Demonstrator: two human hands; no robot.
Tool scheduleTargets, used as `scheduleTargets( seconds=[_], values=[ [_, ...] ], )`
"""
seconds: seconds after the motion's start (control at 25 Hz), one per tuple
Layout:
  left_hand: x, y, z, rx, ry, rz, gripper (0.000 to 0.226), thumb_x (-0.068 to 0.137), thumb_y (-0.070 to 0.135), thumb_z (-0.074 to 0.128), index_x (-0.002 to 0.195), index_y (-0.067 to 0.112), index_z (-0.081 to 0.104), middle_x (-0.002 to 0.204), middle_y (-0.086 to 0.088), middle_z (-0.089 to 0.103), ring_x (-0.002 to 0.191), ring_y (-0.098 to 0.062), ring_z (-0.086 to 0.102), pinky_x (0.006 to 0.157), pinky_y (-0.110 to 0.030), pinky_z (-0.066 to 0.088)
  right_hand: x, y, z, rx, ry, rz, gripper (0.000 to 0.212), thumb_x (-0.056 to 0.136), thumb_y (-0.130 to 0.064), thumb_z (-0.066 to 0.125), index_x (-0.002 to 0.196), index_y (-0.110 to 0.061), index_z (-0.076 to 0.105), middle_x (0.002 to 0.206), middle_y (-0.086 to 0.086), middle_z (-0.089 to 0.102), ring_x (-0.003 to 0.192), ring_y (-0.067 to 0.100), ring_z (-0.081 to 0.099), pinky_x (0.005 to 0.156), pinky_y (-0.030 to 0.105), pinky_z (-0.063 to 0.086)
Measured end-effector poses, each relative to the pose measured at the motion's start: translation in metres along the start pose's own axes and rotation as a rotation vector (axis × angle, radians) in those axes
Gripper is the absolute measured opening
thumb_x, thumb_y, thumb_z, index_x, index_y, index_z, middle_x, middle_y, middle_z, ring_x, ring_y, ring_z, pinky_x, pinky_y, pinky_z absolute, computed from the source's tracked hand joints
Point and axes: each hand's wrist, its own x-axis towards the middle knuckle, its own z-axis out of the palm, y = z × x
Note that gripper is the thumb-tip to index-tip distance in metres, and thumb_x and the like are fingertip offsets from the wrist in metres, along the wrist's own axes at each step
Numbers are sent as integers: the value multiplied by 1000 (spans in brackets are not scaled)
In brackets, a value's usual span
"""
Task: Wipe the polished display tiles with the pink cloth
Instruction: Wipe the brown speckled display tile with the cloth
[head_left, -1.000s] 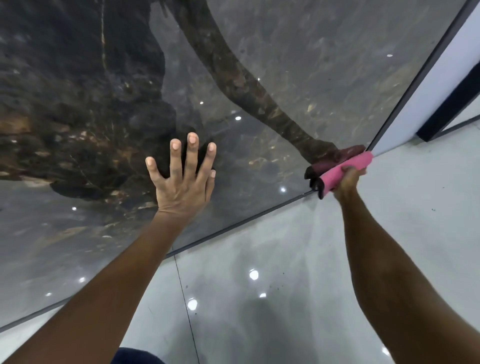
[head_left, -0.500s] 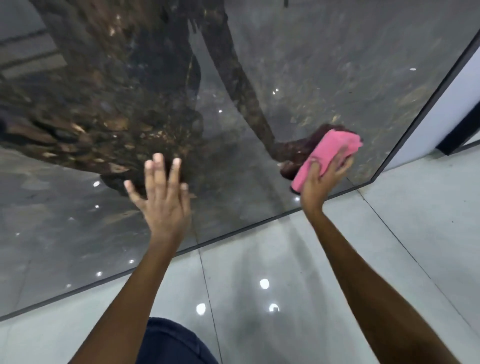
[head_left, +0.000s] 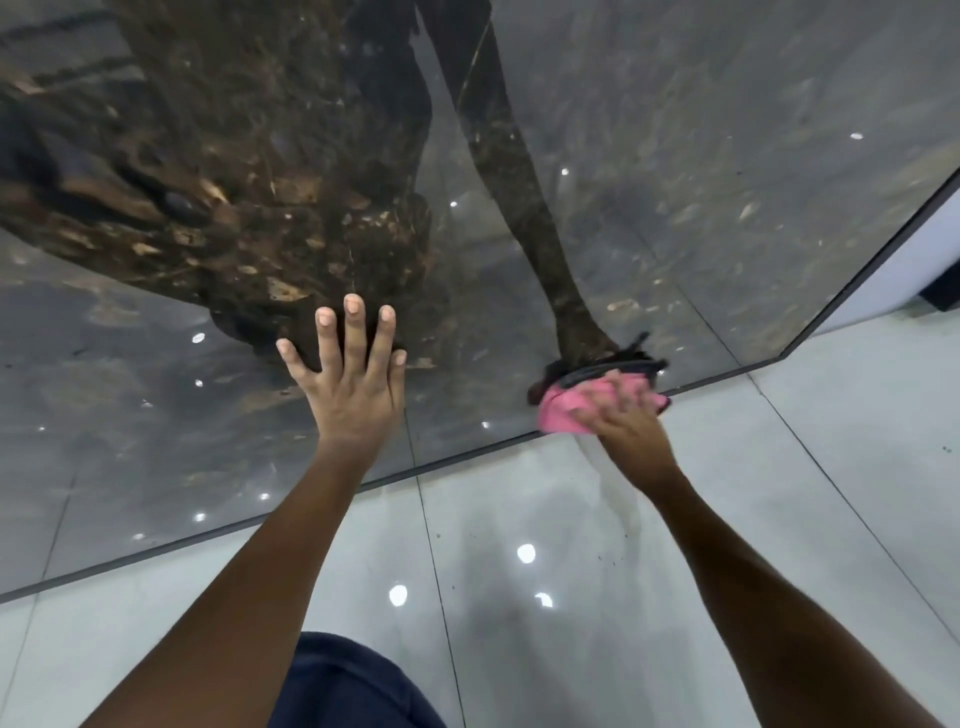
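A large dark polished display tile (head_left: 701, 156) with brown marbling stands in front of me and mirrors my arms. My left hand (head_left: 353, 374) lies flat against its lower middle, fingers straight and spread. My right hand (head_left: 623, 415) presses the bunched pink cloth (head_left: 563, 408) against the tile just above its bottom edge, right of centre. The fingers on the cloth are blurred. The cloth's dark reflection shows right above it.
A thin dark frame (head_left: 862, 270) runs along the tile's bottom and right edges. Glossy light grey floor tiles (head_left: 519, 597) with ceiling-light glints fill the foreground. A white wall panel (head_left: 914, 260) stands to the right. Dark blue clothing (head_left: 353, 686) shows at the bottom.
My right hand has carried the pink cloth from the tile's lower right corner up and left, then back down to the bottom edge. My left hand stays on the tile.
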Motion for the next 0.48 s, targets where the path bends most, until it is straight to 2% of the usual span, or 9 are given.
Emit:
scheduleTargets(
  seconds=[0.08,0.12,0.16,0.2,0.28,0.36,0.48],
  values=[
    [-4,2,2,-10,5,-26,59,106,35,23,156,25,-7,162,3,-19,148,-17,-19,115,-50,-13,1,20,-7,412,175,688,84,82,-15,73,149,-22,22,153,17,26,141,34,22,113,55,27],
    [-5,3,4,-8,13,-28,59,106,35,22,156,25,-7,162,3,-19,148,-18,-18,115,-50,-13,10,21,-9,699,315,981,96,80,-29,78,151,-21,14,154,15,26,142,30,25,115,53,27],
    [-5,4,5,2,20,-28,59,106,35,22,156,25,-7,162,3,-19,148,-18,-18,116,-50,-13,20,16,-7,983,449,1176,106,76,-42,79,153,-22,9,154,10,29,140,25,32,115,50,29],
    [-4,5,5,10,19,-30,58,106,35,21,156,24,-7,162,2,-19,149,-19,-18,116,-50,-13,30,6,-5,1238,557,1285,111,72,-51,79,153,-23,9,152,7,35,136,22,40,113,49,33],
    [-3,5,4,20,12,-32,58,106,34,20,155,23,-9,161,2,-20,148,-19,-19,116,-51,-14,43,-30,9,1548,615,1442,113,67,-60,78,152,-24,14,147,9,44,127,25,52,108,52,39],
    [-3,5,2,36,-10,-36,58,106,35,19,155,23,-10,161,1,-22,148,-20,-20,116,-51,-15,56,-86,14,1649,583,1556,110,67,-61,77,152,-26,16,143,11,48,122,28,56,105,54,41],
    [-5,6,-4,45,-52,-34,59,106,36,20,155,21,-12,160,-1,-24,148,-22,-21,115,-52,-15,88,-161,-4,1723,550,1711,87,84,-45,69,151,-31,16,138,8,52,116,26,59,97,47,50]
  ],
)
